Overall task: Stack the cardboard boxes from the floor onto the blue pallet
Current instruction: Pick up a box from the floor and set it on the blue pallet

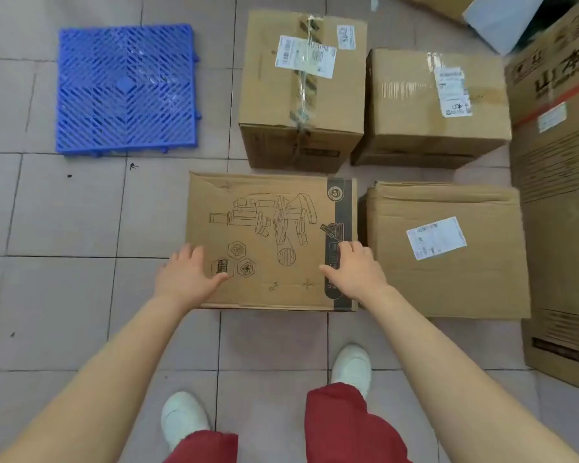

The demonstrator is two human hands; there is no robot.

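A blue slatted pallet (pixel 126 88) lies bare on the tiled floor at the far left. Right in front of me a flat cardboard box with a line drawing (pixel 268 228) rests on the floor. My left hand (pixel 186 275) clasps its near left edge, thumb on top and fingers over the side. My right hand (pixel 355 269) clasps the near right edge over the black strip, fingers reaching into the gap beside the neighbouring box. Three more boxes stand on the floor: a tall taped one (pixel 301 95), a labelled one (pixel 432 101) behind, and a low labelled one (pixel 448 255) on the right.
Large printed cartons (pixel 562 195) line the right edge of the view. My white shoes (pixel 351 365) and red trousers are just behind the drawn box. Open tiled floor (pixel 64 228) stretches between me and the pallet.
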